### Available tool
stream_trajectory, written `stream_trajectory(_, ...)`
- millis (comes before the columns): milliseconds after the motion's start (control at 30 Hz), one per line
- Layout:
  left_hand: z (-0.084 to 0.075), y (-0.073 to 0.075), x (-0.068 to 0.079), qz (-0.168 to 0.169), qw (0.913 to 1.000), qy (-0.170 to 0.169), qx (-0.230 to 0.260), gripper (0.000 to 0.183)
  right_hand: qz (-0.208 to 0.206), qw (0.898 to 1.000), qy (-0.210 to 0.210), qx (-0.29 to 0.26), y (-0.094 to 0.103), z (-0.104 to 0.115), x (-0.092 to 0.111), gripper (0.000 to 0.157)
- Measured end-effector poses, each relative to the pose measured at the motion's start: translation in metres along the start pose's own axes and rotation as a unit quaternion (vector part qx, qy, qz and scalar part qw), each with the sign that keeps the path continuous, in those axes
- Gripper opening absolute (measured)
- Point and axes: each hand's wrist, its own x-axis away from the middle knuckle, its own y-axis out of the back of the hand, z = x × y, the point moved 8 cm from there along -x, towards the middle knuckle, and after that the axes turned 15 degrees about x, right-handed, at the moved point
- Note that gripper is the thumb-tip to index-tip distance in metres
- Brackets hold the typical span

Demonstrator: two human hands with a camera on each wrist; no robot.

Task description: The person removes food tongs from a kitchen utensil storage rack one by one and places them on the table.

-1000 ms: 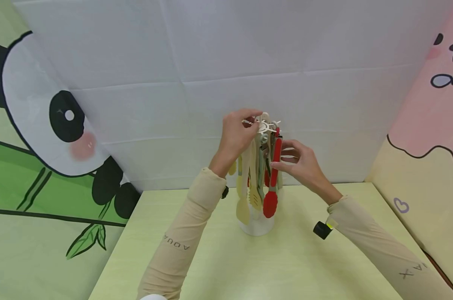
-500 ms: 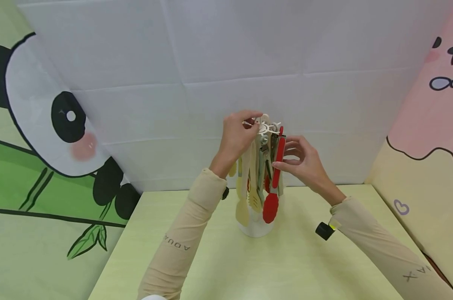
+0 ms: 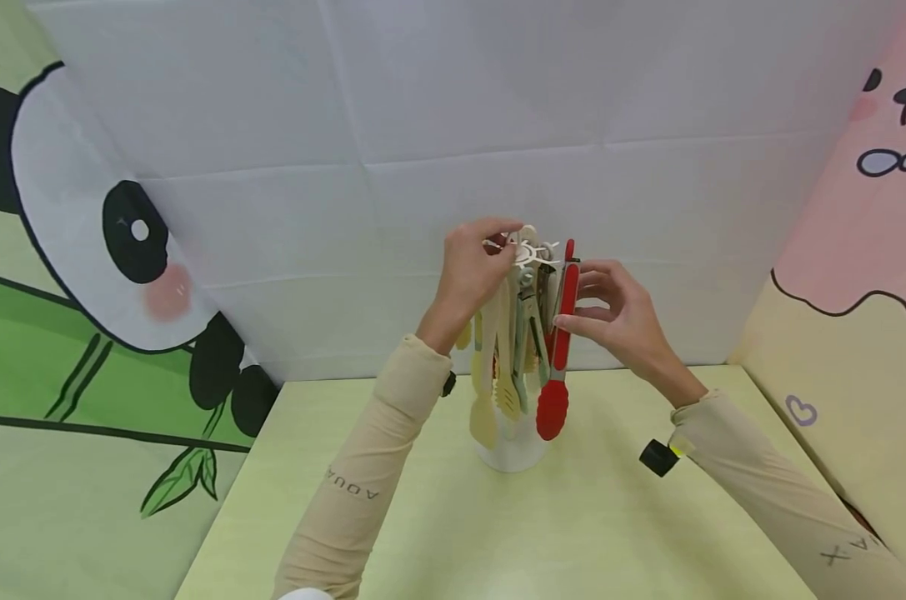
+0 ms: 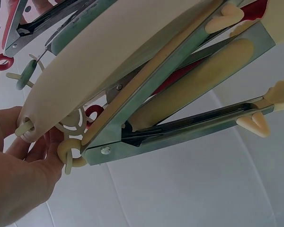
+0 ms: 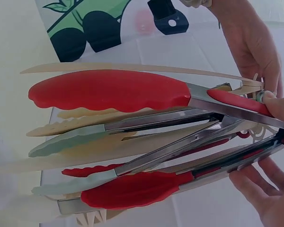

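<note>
In the head view my left hand (image 3: 473,265) holds the white hook ring (image 3: 528,252) at the top of a utensil stand. The left wrist view shows that hand (image 4: 26,177) by the hook ends, beside a beige handle (image 4: 92,61) and yellow-tipped tongs (image 4: 180,130). My right hand (image 3: 619,315) grips red-tipped tongs (image 3: 553,408) by the handles, thumb on one arm and fingers on the other. They hang tip down at the stand's right side. In the right wrist view both red tips (image 5: 109,90) are spread apart, with green-tipped tongs (image 5: 75,138) between them.
The stand's round white base (image 3: 511,457) rests on the pale yellow table (image 3: 437,517). Several utensils hang around it, among them a yellow spoon (image 3: 483,423) and a slotted turner (image 3: 508,398). A white cloth wall (image 3: 392,242) rises close behind.
My right hand has moved right and slightly up, bringing the red tongs outward from the other utensils. The left hand stays at the hook ring.
</note>
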Motion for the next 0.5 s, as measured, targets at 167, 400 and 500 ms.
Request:
stream_trajectory(167, 0.001, 0.0, -0.001, 0.003, 1.0, -0.002, 0.005, 0.028, -0.011, 1.0, 0.001, 0.012, 0.006, 0.001, 0.002, 0.058)
stream_trajectory(400, 0.001, 0.0, -0.001, 0.001, 1.0, 0.007, 0.005, 0.029, -0.026, 0.999, 0.008, 0.036, 0.015, 0.005, 0.004, 0.057)
stream_trajectory(500, 0.002, 0.0, -0.001, 0.002, 0.9999, 0.009, 0.005, 0.029, -0.033, 0.998, 0.005, 0.053, 0.018, 0.006, 0.006, 0.058)
